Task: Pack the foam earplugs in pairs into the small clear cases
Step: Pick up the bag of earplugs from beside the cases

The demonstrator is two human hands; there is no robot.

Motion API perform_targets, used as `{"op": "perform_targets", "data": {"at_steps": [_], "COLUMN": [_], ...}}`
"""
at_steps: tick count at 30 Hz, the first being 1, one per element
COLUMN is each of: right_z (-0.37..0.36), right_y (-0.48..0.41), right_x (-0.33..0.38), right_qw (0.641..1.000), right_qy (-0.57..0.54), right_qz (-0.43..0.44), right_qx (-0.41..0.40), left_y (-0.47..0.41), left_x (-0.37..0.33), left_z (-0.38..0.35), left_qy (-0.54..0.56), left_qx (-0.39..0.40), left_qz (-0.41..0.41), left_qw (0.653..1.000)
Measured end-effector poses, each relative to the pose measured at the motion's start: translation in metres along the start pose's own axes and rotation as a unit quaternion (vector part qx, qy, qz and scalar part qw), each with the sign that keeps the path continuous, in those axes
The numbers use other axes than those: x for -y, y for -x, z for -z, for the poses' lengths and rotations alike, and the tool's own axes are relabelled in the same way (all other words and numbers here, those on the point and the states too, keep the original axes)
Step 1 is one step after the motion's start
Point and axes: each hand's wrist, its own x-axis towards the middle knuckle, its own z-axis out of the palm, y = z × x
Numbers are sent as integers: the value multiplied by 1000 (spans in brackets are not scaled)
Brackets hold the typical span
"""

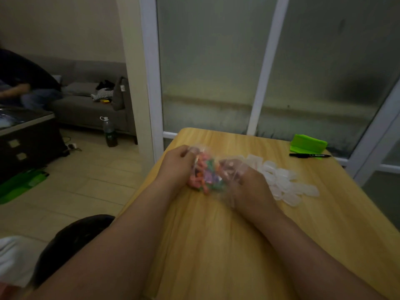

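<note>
A dim room is showing in the head view, with frosted glass panels (216, 72) standing behind a wooden table (227, 234), and everything below is being placed against that table. Near its middle, both hands are gathering a clear plastic bag (207, 172) stuffed with bright foam earplugs (204, 176). The left hand (177, 167) is curling its fingers closed on the bag's left edge. The right hand (249, 185) is pressing into the bag's right side, fingers bent around the film. Toward the table's right side, just beside that hand, a loose heap of small clear cases (287, 185) is lying. At the far right corner a black marker (309, 155) and a green packet (308, 144) are resting.

The earplugs are likely weighing almost nothing and squashing easily, so a light pinch across the body should be serving. The cases look thin, rigid and slippery; gripping them by their edges seems wisest.
</note>
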Motion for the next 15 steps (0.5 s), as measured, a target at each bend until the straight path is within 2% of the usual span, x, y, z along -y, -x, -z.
{"op": "perform_targets", "data": {"at_steps": [2,7,9,11,13,15], "right_z": [2,-1,-4,-11,-16,-13], "right_y": [0,1,3,5,8,8], "right_x": [4,4,2,-10,-21,-14], "right_qw": [997,998,994,983,979,992], "right_qy": [-30,-30,14,114,161,86], "right_qz": [25,58,102,137,124,90], "right_qx": [-63,-10,-30,-38,-24,-17], "left_y": [-3,2,3,4,6,7], "left_x": [-4,-9,-13,-10,-6,-5], "left_z": [3,5,4,2,1,2], "left_qy": [42,176,189,194,196,187], "left_qx": [1,29,34,41,54,69], "left_qz": [-31,1,-6,6,32,41], "left_qw": [999,984,981,980,979,979]}}
